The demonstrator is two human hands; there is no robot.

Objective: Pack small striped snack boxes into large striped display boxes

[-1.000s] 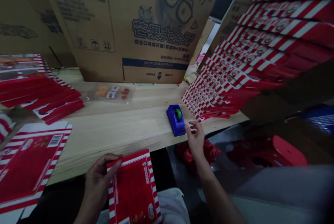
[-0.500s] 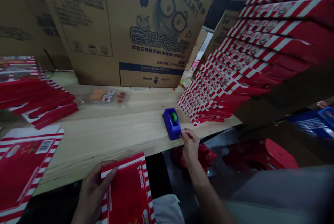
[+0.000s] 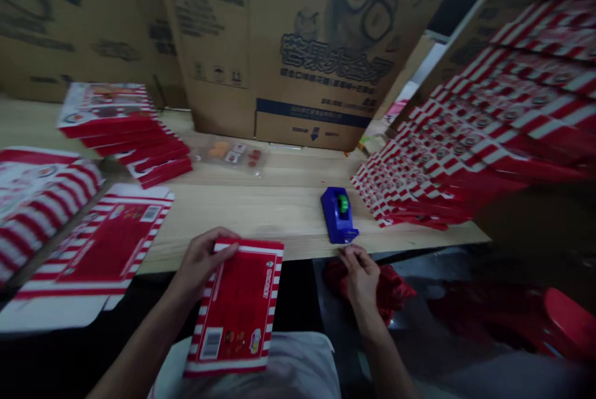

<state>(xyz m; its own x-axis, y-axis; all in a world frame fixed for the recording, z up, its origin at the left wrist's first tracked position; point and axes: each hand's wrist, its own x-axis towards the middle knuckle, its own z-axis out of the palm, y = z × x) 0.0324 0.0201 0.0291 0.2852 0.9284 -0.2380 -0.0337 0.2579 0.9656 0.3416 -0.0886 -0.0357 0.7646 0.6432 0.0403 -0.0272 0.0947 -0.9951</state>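
Note:
My left hand (image 3: 207, 259) grips the upper left corner of a flat red box with striped red-and-white edges (image 3: 242, 300), thumb on top. The box's barcode side faces up, over my lap at the table's front edge. My right hand (image 3: 361, 265) is closed in a pinch just in front of the blue tape dispenser (image 3: 336, 219), which carries a green roll (image 3: 343, 203). Between the fingertips and the dispenser's cutting end a faint pale bit of clear tape shows.
Left lie flat red box blanks (image 3: 107, 237), a striped box (image 3: 41, 200) and a pile of red boxes (image 3: 149, 144). A clear packet (image 3: 233, 154) sits before a large carton (image 3: 316, 76). Tall stacks of striped boxes (image 3: 447, 151) rise right. Below are a red bag (image 3: 391, 290) and red stool (image 3: 568, 318).
The view has turned left. My right hand has come from the dispenser's side to just in front of its cutting end. My left hand still holds the box, now more fully in view.

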